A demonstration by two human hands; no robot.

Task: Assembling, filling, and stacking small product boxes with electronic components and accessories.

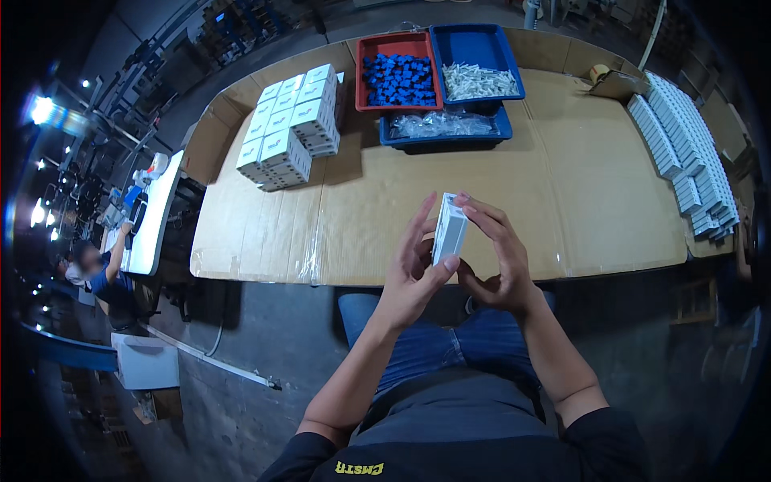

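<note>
A small white box (452, 233) stands tilted between my hands, above the near edge of the cardboard-covered table. My left hand (418, 269) grips its lower left side, with the thumb across the lower end and the fingers behind it. At the box's top end rest the fingertips of my right hand (502, 257), which curves round its right side with the thumb low down. The box looks closed at the end under my right fingertips, though these partly hide it.
Stacked white boxes (277, 132) stand on the table (482, 177) at the left. At the back are a red tray (361, 80) of blue parts, a blue tray (474, 44) of white pieces and another blue tray (401, 145) with clear bags. Rows of white boxes (683, 153) line the right. A person (112, 273) works far left.
</note>
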